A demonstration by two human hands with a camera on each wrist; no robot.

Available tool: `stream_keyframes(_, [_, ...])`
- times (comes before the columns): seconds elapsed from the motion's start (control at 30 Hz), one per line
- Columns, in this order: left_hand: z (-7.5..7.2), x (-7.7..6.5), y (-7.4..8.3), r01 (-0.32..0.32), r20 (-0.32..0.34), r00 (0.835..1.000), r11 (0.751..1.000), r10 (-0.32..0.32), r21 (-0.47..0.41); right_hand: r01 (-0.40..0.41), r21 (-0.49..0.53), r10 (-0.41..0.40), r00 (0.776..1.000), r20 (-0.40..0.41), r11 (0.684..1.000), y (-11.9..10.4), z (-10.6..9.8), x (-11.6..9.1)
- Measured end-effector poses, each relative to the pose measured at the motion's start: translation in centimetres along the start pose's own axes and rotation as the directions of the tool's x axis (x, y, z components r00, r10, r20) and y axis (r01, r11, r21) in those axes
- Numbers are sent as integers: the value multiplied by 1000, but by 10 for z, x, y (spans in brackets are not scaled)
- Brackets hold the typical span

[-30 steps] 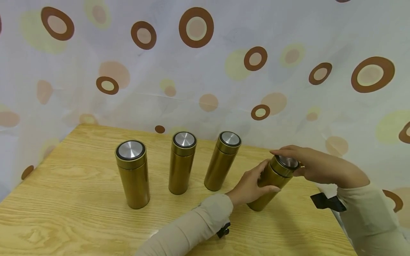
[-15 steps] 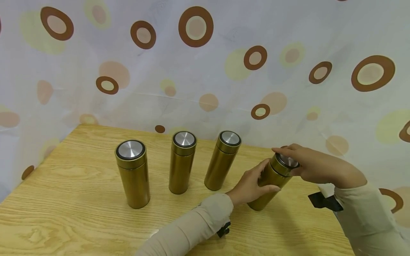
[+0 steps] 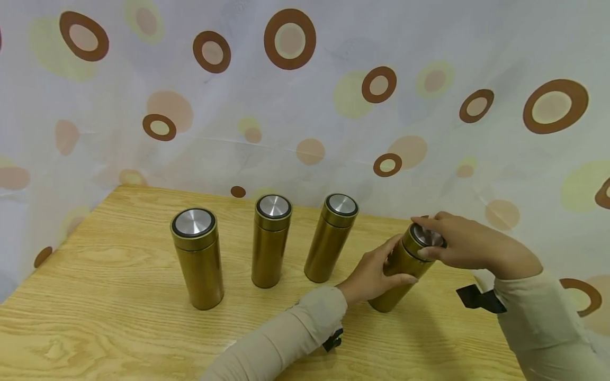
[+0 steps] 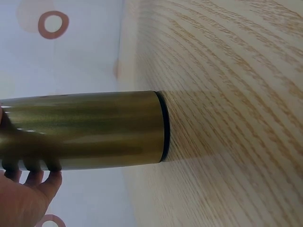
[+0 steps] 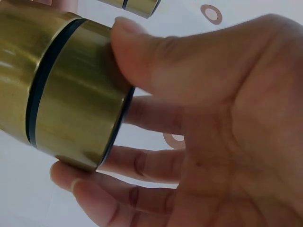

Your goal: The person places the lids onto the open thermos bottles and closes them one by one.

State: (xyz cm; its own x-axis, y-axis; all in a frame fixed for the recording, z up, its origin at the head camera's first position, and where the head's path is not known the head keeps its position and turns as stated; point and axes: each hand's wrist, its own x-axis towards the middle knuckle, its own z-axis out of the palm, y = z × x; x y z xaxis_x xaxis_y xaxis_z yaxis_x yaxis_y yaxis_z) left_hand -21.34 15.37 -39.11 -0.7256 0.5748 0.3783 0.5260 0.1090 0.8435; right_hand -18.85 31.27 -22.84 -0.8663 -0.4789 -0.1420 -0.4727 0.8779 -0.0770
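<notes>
A gold vacuum flask [image 3: 407, 265] stands at the right of the wooden table. My left hand [image 3: 374, 274] grips its body, thumb on the near side. In the left wrist view, that hand's fingers [image 4: 49, 184] wrap the upper part of the flask [image 4: 94, 130], whose dark base meets the wood. My right hand [image 3: 469, 247] holds the lid [image 3: 413, 244] from above. The right wrist view has the thumb [image 5: 137, 54] against one side of the lid [image 5: 78, 99] and curled fingers at the other. A dark band [image 5: 35, 104] separates lid and body.
Three matching flasks stand upright to the left: one at far left [image 3: 202, 275], another [image 3: 269, 256] in the middle, and a third [image 3: 326, 251] nearest my left hand. Behind the table [image 3: 119, 338] hangs a pale sheet [image 3: 238, 100] patterned with brown rings.
My right hand has turned on the lid, its thumb moving round to the near side and its wrist shifting slightly left. The left hand and the other flasks have stayed put.
</notes>
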Motion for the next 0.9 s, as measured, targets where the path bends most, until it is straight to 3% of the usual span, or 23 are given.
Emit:
stream_keyframes(0.33, [1, 0, 0, -2, -15, 1000, 1000, 2, 14, -100, -61, 99, 995, -20, 993, -7, -1, 0])
stream_keyframes(0.9, [2, 1, 1, 30, -16, 999, 1000, -30, -4, -160, -76, 149, 980, -134, 984, -9, 5, 3])
